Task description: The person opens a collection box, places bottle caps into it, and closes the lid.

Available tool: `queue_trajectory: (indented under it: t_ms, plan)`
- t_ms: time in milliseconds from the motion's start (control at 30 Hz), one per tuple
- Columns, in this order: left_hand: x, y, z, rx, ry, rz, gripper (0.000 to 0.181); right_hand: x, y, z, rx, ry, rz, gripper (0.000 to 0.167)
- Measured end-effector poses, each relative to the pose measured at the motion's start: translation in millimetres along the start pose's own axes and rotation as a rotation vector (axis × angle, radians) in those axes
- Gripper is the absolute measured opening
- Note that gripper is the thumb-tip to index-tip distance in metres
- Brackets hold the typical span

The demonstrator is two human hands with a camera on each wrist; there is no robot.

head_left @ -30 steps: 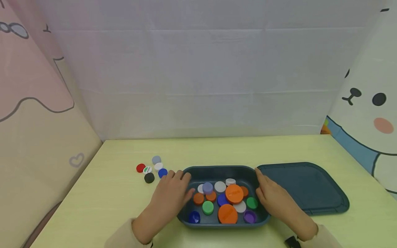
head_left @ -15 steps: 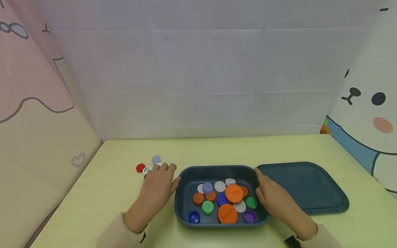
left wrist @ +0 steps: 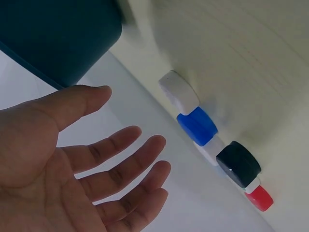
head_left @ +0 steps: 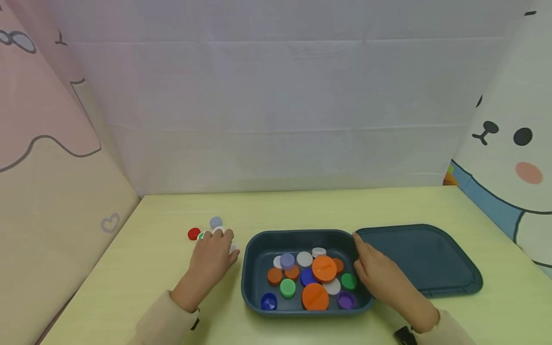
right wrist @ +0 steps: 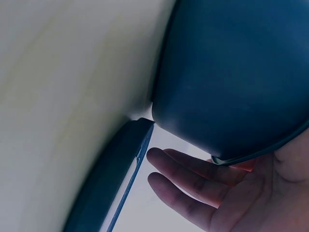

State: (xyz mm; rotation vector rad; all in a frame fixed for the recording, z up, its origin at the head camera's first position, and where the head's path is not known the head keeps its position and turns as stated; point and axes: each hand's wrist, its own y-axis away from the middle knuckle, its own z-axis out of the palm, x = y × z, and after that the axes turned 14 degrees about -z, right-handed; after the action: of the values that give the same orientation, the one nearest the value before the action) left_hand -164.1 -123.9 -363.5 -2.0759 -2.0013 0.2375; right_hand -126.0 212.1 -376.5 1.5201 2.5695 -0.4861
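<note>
In the head view my left hand [head_left: 212,258] is over the bottle caps at the left, hiding some of them. Its fingers are spread and loosely bent in the left wrist view, holding nothing. Near them stand a white cap [left wrist: 178,92], a blue cap [left wrist: 197,126], a black cap [left wrist: 238,164] and a red cap [left wrist: 259,198]. My right hand [head_left: 385,275] grips the right rim of a dark teal plastic box [head_left: 252,268], thumb inside, other fingers outside. Several caps lie in the box, including large orange caps [head_left: 315,297] and a purple cap [head_left: 346,300].
A dark teal lid [head_left: 422,258] lies flat on the yellow table [head_left: 302,211] at the right, close beside the box. A pale lilac cap [head_left: 216,222] lies beyond my left hand. A white sheet [head_left: 284,96] hangs behind the table.
My left hand has let go of the box's left rim and moved left over the loose caps. My right hand stays at the right rim, and the box's contents look unchanged.
</note>
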Motion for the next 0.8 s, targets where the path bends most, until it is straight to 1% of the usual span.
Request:
queue_trajectory:
  t_ms: [267,500,667,800]
  plan:
    - [-4.4,-0.4,13.2,0.001,-0.005,-0.024,0.03,-1.0,0.4,-0.3,0.013,0.003,-0.005,0.052]
    - [-5.6,-3.3,23.4,-0.017,-0.034,-0.046,0.03,-0.8,0.1,-0.6,0.004,-0.011,-0.005,0.052]
    - [-5.2,-3.9,24.8,-0.024,-0.048,-0.045,0.031,-0.5,0.1,-1.0,-0.008,-0.018,-0.003,0.052]
    - [-5.0,-4.3,26.1,-0.028,-0.04,-0.04,0.029,-0.9,0.0,-1.7,-0.015,-0.02,0.0,0.052]
